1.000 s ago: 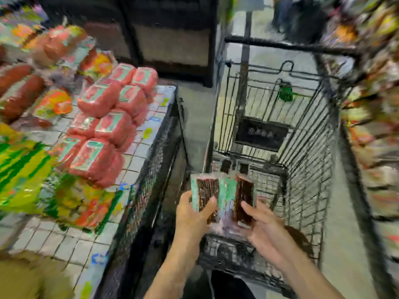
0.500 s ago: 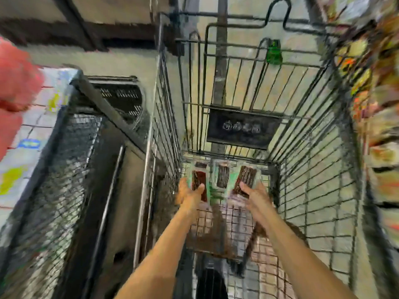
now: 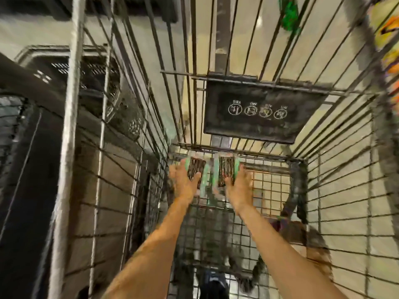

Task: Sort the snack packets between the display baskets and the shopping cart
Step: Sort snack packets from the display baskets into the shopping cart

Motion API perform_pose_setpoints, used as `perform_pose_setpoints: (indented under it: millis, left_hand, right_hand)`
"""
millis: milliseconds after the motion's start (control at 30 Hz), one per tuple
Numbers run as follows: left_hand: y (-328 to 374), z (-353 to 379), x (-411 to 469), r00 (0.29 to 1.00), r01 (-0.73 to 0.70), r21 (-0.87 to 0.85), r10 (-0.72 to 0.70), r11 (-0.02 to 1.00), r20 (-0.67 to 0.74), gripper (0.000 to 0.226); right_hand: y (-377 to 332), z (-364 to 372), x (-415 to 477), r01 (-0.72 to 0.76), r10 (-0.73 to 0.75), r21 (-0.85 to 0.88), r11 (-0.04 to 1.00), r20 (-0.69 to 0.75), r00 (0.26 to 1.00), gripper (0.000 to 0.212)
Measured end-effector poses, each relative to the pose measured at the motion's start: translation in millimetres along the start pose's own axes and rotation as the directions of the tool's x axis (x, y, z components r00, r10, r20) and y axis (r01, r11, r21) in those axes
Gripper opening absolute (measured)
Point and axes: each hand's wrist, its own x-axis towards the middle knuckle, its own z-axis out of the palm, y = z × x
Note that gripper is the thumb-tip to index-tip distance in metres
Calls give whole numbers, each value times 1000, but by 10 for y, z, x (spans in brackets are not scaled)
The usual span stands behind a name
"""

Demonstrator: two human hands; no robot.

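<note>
Green snack packets point(image 3: 212, 173), above the rim a second ago, are now down at the far end of the shopping cart point(image 3: 336, 190) floor. The left grip point(image 3: 185, 184) and right grip point(image 3: 237, 186) both still clasp them, so letting go looks next.

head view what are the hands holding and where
Green snack packets, by their near ends: left hand on the left one, right hand on the right.
</note>
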Motion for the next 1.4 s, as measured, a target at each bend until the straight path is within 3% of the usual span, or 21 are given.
perform_pose_setpoints:
  millis: [167,233,333,433,600,700,833,933,1033,1233,1400]
  left_hand:
    - [-77,53,7,1000,25,29,-25,999,-7,66]
    - [-57,24,-38,999,44,20,-43,999,-10,66]
    - [51,-83,-203,994,100,-40,-101,994,-40,65]
    - [270,-300,-556,992,97,-143,-108,985,-71,56]
    - [608,-893,-1530,982,-184,-227,171,956,-75,28]
    - [554,-1353,-2229,944,-318,-183,293,930,-152,24]
    - [242,-2079,-3344,868,-485,-163,449,859,-214,34]
    - [-147,-2581,-4075,858,-494,-107,463,863,-224,43]
    - [-739,-3000,-4885,871,-429,-72,391,901,-299,31]
    - [-1824,-3414,-6282,858,-299,-142,201,944,-473,39]
    - [-2261,-3421,-7118,764,-202,-123,78,972,-640,40]
  right_hand:
    - [48,120,-38,92,-89,-117,989,24,996,44]
    - [-15,96,-91,41,-44,-93,995,-33,998,35]
    - [-70,-30,-193,-65,64,62,996,18,998,58]
    - [-192,-275,-521,-19,19,88,996,-1,1000,51]
    - [-588,-777,-1451,321,-320,-16,947,62,946,39]
    - [-908,-1109,-2172,406,-412,73,911,115,904,43]
    - [-1129,-1476,-3171,528,-530,71,846,203,823,42]
    - [-1214,-1618,-3794,577,-575,88,812,293,764,36]
    - [-1241,-1588,-4525,650,-628,95,754,391,672,35]
    - [-1218,-1244,-5756,732,-659,160,662,588,468,36]
    - [-1274,-955,-6387,795,-668,227,562,692,275,35]
